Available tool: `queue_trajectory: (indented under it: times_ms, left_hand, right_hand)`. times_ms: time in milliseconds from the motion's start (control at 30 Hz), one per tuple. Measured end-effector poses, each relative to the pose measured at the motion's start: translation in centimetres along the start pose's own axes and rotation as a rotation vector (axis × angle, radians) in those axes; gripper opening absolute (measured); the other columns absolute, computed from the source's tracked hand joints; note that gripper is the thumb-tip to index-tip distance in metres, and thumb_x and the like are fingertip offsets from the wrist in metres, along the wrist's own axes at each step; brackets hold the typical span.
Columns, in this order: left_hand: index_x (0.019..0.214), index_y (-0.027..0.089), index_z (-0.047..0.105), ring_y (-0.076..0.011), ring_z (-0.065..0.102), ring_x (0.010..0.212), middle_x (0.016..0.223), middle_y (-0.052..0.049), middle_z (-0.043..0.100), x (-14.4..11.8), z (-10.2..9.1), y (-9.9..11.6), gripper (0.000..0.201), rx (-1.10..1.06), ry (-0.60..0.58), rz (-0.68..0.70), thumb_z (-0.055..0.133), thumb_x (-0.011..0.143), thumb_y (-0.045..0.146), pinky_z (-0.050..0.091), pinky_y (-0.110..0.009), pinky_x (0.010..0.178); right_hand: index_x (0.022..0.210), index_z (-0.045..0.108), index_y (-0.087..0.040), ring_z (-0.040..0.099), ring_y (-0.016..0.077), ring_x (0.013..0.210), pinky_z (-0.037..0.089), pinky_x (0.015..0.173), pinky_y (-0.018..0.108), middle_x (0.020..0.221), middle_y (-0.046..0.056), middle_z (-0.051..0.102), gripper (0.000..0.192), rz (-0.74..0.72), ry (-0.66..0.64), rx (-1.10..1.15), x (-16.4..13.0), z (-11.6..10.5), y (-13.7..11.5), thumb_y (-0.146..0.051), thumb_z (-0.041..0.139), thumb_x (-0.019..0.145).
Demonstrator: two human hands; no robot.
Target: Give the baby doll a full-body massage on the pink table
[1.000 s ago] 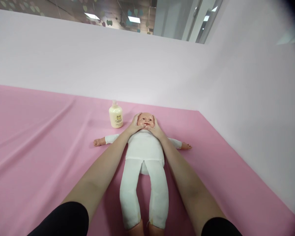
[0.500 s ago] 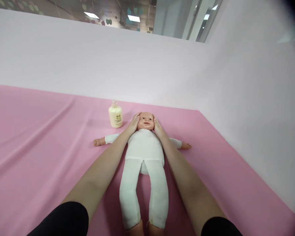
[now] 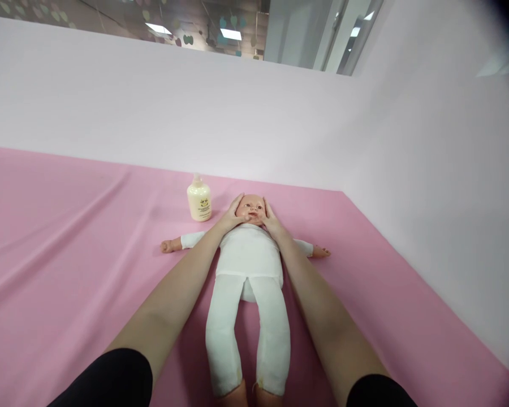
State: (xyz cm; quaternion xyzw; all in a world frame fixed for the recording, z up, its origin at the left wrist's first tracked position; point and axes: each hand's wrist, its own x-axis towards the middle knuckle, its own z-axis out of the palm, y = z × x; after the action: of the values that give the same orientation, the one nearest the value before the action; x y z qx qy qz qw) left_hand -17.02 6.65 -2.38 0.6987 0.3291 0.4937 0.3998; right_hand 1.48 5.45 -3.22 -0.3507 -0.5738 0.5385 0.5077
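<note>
A baby doll [image 3: 249, 251] in a white top and trousers lies face up, arms spread to the sides. My left hand [image 3: 232, 217] cups the left side of its head [image 3: 251, 204], with the fingers along the side and the thumb laid over the lower cheek by the chin. On the other side, my right hand [image 3: 272, 219] holds the head the same way, its thumb close to the mouth. The fingertips reach up beside the temples. Where the palms meet the head is partly hidden.
A pump bottle [image 3: 199, 199] of pale yellow liquid stands left of the doll's head. Pink sheeting [image 3: 89, 243] covers the surface, with creases on the left. White walls [image 3: 161, 107] rise behind and at the right, with a window [image 3: 220, 22] above.
Both thumbs have come round from the sides of the doll's head onto its lower cheeks near the chin. The fingers stay along the sides. Doll and bottle keep their places.
</note>
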Motion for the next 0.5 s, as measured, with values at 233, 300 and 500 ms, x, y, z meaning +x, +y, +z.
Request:
queue_trajectory:
  times_ms: [233, 300, 500]
  left_hand:
    - [0.150, 0.024, 0.018, -0.0315, 0.020, 0.142, 0.155, -0.010, 0.018, -0.6, -0.1, 1.2, 0.118, 0.047, -0.043, -0.054, 0.083, 0.052, 0.041, 0.022, -0.040, 0.115]
    - [0.150, 0.024, 0.018, -0.0314, 0.021, 0.141, 0.155, -0.010, 0.019, -0.6, -0.1, 1.2, 0.118, 0.021, -0.044, -0.069, 0.084, 0.052, 0.037, 0.024, -0.040, 0.114]
    - [0.150, 0.024, 0.015, -0.0306, 0.023, 0.141, 0.155, -0.011, 0.019, -0.7, -0.2, 1.0, 0.121, -0.036, -0.052, -0.089, 0.085, 0.052, 0.033, 0.025, -0.040, 0.114]
  right_hand:
    - [0.147, -0.009, -0.036, 0.042, 0.0244, 0.134, 0.039, 0.109, 0.042, 0.155, 0.006, 0.024, 0.135, 0.030, -0.070, -0.032, -0.9, 0.2, -1.3, -0.032, 0.086, 0.052]
    - [0.147, -0.012, -0.037, 0.042, 0.0247, 0.133, 0.039, 0.108, 0.043, 0.155, 0.006, 0.023, 0.137, 0.035, -0.092, -0.028, -0.8, 0.1, -1.2, -0.031, 0.087, 0.052]
    - [0.146, -0.013, -0.038, 0.037, 0.0237, 0.137, 0.035, 0.111, 0.041, 0.156, 0.005, 0.020, 0.140, 0.040, -0.105, -0.065, -0.9, -0.2, -1.4, -0.025, 0.087, 0.049]
